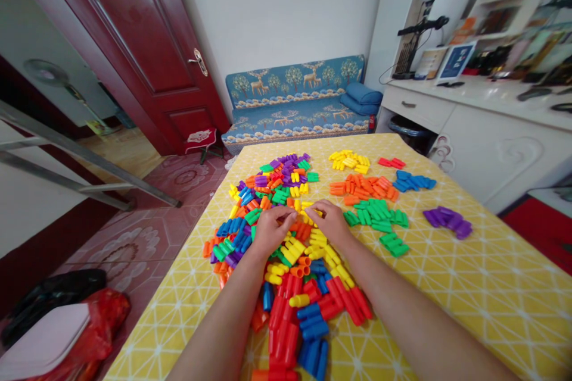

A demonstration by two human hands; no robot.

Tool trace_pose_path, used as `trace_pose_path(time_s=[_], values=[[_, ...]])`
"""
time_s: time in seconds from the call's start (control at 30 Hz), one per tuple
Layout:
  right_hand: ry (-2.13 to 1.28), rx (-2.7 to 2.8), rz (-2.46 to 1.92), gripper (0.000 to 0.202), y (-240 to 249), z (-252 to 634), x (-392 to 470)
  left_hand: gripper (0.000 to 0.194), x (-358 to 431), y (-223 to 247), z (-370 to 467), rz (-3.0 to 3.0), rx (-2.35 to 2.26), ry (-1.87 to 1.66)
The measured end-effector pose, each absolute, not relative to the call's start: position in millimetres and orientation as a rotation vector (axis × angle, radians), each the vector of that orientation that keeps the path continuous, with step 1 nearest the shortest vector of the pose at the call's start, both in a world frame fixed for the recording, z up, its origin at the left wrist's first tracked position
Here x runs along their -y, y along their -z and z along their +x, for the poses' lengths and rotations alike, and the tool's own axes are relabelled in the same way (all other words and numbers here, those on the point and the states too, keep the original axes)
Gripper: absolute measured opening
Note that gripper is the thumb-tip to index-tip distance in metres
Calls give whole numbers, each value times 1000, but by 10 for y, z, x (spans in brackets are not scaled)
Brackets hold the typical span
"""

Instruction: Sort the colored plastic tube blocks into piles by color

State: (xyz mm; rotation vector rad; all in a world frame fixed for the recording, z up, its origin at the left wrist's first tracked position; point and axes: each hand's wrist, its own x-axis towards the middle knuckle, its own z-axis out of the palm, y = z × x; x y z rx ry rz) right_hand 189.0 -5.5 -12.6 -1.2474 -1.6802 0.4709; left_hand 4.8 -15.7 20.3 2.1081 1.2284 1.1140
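A large mixed pile of coloured plastic pieces (281, 309) lies on the yellow patterned tablecloth (447, 286). Over the pile's middle, my left hand (273, 229) has its thumb and fingertips close together near orange and yellow pieces. Just right of it, my right hand (329, 221) is curled with its fingertips at yellow pieces. What either hand grips is too small to make out. To the right lie single-colour groups: yellow (351, 161), orange (366, 187), green (378, 214), blue (413, 181), red (392, 162) and purple (448, 220).
Beyond the table stands a blue patterned sofa (290, 107). A white dresser (473, 113) with a ring light is at the right. Left are a dark red door (138, 30), a small stool (202, 140), a metal ladder (80, 161) and bags (107, 315) on the floor.
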Motion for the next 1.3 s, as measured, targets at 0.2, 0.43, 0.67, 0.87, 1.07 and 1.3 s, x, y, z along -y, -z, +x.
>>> trace_pose_path(time_s=[0.2,0.43,0.67,0.87,1.07,1.3], values=[[-618,1646,-952,19,-11,1871,157,24,145,-194,39,2091,-1219,-1169],[-663,1733,-739,15,-17,1842,202,36,155,-211,42,2089,-1174,-1169],[-653,1743,-726,13,3,1837,201,30,142,-181,52,2078,-1214,-1115],[-647,1755,-714,12,-14,1833,206,28,157,-199,55,2064,-1198,-1128],[-632,1749,-717,11,-15,1826,219,29,151,-191,55,2063,-1214,-1125],[-610,1717,-703,12,-49,1817,225,26,158,-191,56,2029,-1198,-1125]])
